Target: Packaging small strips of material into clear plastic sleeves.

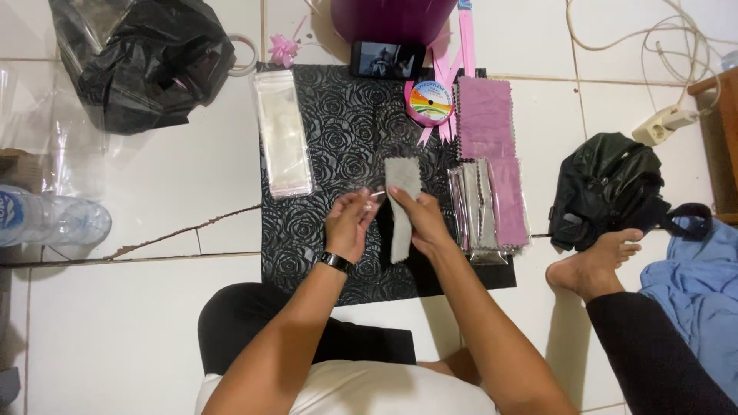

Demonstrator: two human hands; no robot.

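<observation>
My right hand [421, 221] grips a grey cloth strip [402, 184] with zigzag edges, held upright over a black rose-patterned mat [338, 123]. My left hand [350, 224] pinches the edge of a clear plastic sleeve [369, 194] right beside the cloth. A black watch sits on my left wrist. A stack of clear plastic sleeves [283, 132] lies on the mat's left edge. Pink cloth pieces [486, 115] and sleeved pieces [478, 207] lie on its right side.
A pink ribbon roll [430, 102], a phone [387, 60] and a purple tub [392, 17] sit at the mat's far end. Black plastic bag [142, 58] far left, water bottle [46, 219] left. A black bag [607, 188], another person's foot [592, 265], blue cloth [696, 277] right.
</observation>
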